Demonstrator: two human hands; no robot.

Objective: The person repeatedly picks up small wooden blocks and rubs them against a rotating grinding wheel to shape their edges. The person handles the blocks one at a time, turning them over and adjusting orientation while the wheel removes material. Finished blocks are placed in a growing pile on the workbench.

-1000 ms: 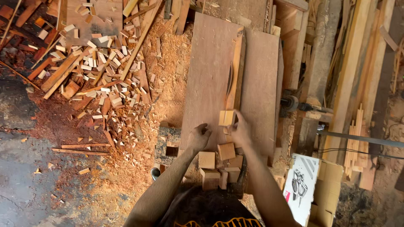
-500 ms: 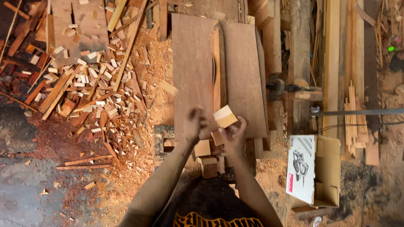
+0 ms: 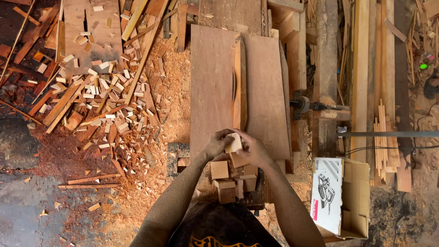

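Both hands are on one small wooden block [image 3: 234, 143] right now: left hand [image 3: 216, 145] and right hand [image 3: 252, 150] closed together around it, so the grip is clamped on the block from both sides, held up just over the near end of the saw surface [image 3: 211, 87]. Right below the grip sits a little stack of similar cut blocks [image 3: 232, 179], so I'd say a fair batch is already done. Off to the left of the grip the floor is covered in offcuts and sawdust [image 3: 103, 105], looks like plenty of cutting behind it. Just ahead of the grip is the blade slot [image 3: 234, 87]. To the right sits a cardboard tool box [image 3: 339, 195]. Can't tell how many are left.
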